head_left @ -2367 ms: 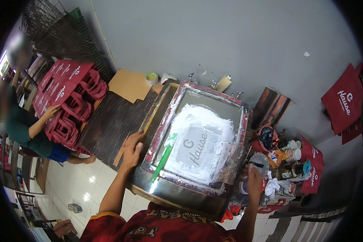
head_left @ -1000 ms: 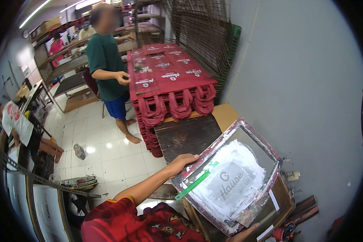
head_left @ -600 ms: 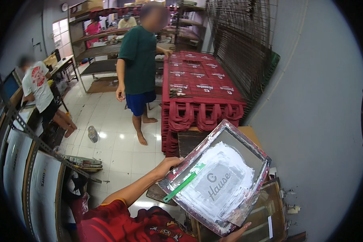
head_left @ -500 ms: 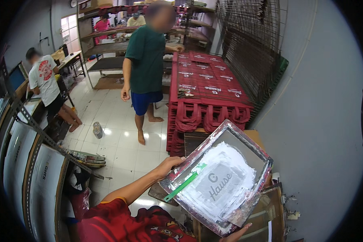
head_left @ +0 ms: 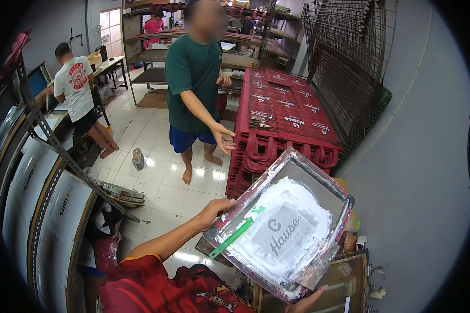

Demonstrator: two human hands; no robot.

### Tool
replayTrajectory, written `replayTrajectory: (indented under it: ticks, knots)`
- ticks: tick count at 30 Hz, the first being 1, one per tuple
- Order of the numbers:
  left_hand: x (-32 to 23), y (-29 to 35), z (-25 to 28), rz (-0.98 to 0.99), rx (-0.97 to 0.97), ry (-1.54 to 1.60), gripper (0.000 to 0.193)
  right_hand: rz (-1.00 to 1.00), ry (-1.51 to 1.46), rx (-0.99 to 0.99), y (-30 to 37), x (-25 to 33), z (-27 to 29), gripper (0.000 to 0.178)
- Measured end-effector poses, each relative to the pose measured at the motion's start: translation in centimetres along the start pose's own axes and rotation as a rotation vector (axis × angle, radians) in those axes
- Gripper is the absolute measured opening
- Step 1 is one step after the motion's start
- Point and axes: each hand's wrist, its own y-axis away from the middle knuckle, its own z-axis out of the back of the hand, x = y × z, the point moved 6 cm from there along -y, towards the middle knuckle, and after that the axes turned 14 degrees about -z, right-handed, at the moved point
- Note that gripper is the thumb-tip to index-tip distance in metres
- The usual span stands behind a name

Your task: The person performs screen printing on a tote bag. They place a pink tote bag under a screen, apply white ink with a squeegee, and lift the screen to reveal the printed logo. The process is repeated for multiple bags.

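Observation:
A screen-printing frame is held tilted in front of me, its mesh smeared with white ink around a grey lettered design. My left hand grips its left edge, fingers closed on the rim. Beneath the bottom right corner lies my right hand, supporting the frame; most of its fingers are hidden. A green ink spatula rests slantwise across the left side of the frame, its tip in the white ink. A flat, ink-stained piece sits at the lower right corner.
Ahead, a person in a green shirt stands beside a rack stacked with printed red bags. Raised wire racks lean by the right wall. Shelving with large screens lines the left. Another person works at a bench; a can stands on the floor.
The person in green has turned and stretched an arm toward the red bags' near edge. The surroundings have shifted right in view; the frame stays in my hands, nearly in place.

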Motion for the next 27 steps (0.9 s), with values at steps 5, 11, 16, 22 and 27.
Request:
replayTrajectory:
  ticks: [5, 11, 16, 22, 27]
  knots:
    - [0.1, 0.8, 0.2, -0.044, -0.040, -0.039, 0.039, -0.022, 0.056, 0.060, -0.9, 0.4, 0.4, 0.081]
    - [1.1, 1.4, 0.4, -0.009, -0.011, -0.065, 0.045, 0.010, 0.114, 0.133, -2.3, 1.1, 0.8, 0.082]
    - [1.7, 1.9, 0.5, -0.033, -0.029, -0.057, 0.041, 0.033, -0.011, 0.132, -3.9, 0.4, 1.6, 0.073]
    - [0.7, 2.5, -0.7, -0.040, -0.055, -0.089, 0.041, 0.051, -0.025, 0.289, -6.8, -0.3, 2.9, 0.085]
    - [1.8, 4.1, -0.5, -0.063, -0.143, -0.110, 0.044, -0.042, 0.046, 0.257, -6.9, 1.6, 1.3, 0.084]
